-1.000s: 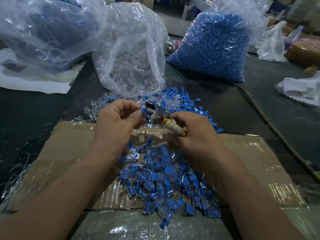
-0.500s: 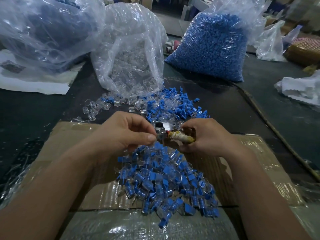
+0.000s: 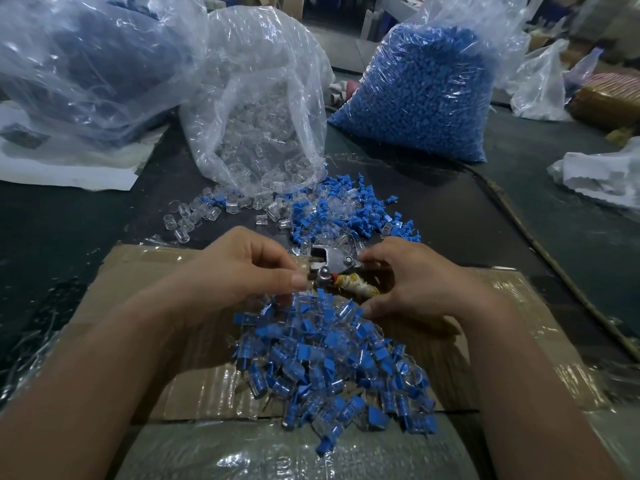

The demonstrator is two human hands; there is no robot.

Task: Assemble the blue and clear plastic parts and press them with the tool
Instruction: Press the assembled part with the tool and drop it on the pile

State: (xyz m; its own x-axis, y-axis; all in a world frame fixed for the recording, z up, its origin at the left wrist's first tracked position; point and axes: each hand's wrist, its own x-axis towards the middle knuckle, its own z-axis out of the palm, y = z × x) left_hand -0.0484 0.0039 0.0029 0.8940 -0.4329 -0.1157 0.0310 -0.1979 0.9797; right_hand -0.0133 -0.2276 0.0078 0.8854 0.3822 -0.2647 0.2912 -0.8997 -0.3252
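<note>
My right hand grips a metal pressing tool by its cloth-wrapped handle, jaws pointing left. My left hand has its thumb and fingertips curled together at the jaws; whatever it pinches there is hidden by the fingers. A heap of assembled blue-and-clear pieces lies on the taped cardboard just below both hands. Loose blue parts and loose clear parts are scattered on the dark table beyond the tool.
Behind the loose parts stand an open bag of clear parts, a full bag of blue parts at back right and a large crumpled plastic bag at back left. A cord runs along the right. White paper lies at left.
Both hands have dropped from above the loose parts down to the top edge of the assembled heap, the tool coming with the right hand. My left fingers have stayed at the jaws.
</note>
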